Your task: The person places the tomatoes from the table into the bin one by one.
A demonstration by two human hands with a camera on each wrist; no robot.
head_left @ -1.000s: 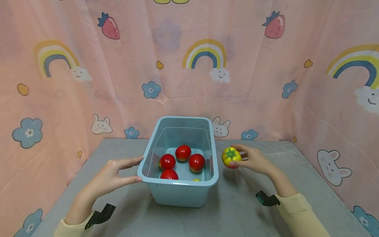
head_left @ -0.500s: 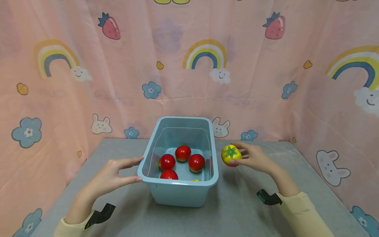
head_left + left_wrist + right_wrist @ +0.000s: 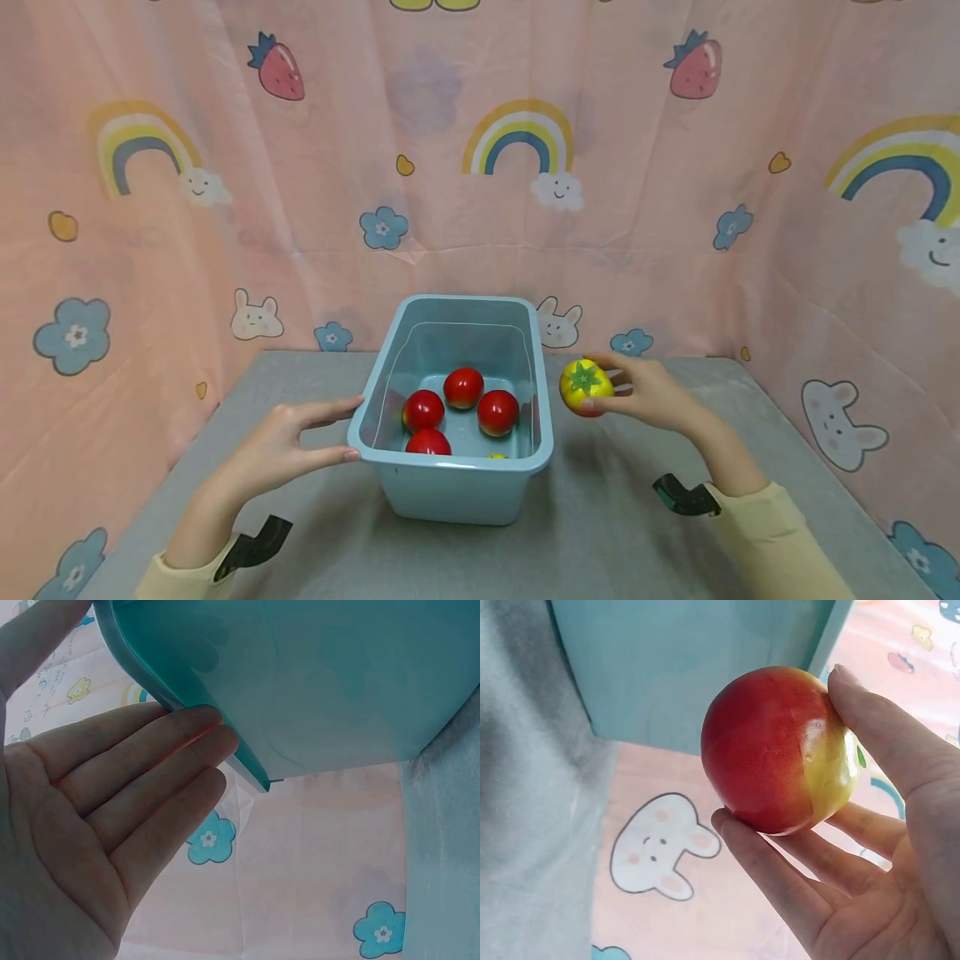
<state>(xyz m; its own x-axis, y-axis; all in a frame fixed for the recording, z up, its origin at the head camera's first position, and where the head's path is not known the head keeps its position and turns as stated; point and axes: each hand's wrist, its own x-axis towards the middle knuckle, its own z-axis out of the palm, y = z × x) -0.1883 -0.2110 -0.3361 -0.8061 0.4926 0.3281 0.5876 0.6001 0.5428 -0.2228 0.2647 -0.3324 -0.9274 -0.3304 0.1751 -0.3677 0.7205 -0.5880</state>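
Note:
In the head view my right hand (image 3: pixel 645 390) pinches a tomato (image 3: pixel 586 385) between thumb and fingers, just right of a light blue plastic bin (image 3: pixel 457 492). Its yellow top with a green star-shaped calyx faces up. The right wrist view shows the red underside of this tomato (image 3: pixel 761 750), with the bin's side wall (image 3: pixel 652 675) behind it. My left hand (image 3: pixel 281 446) touches the bin's left rim with thumb and fingers extended. Seen from the left wrist, its straight fingers (image 3: pixel 161 754) lie along the rim. Several red tomatoes (image 3: pixel 463 388) lie inside the bin, one mostly hidden by the front wall.
The bin stands on a grey table (image 3: pixel 600 533). A pink printed curtain (image 3: pixel 322 208) hangs behind the table and along its sides. Dark wrist mounts (image 3: pixel 255 547) stick out from both pale yellow sleeves.
My right hand has lifted the tomato slightly higher beside the bin. The left hand, the bin and the tomatoes inside have stayed in place.

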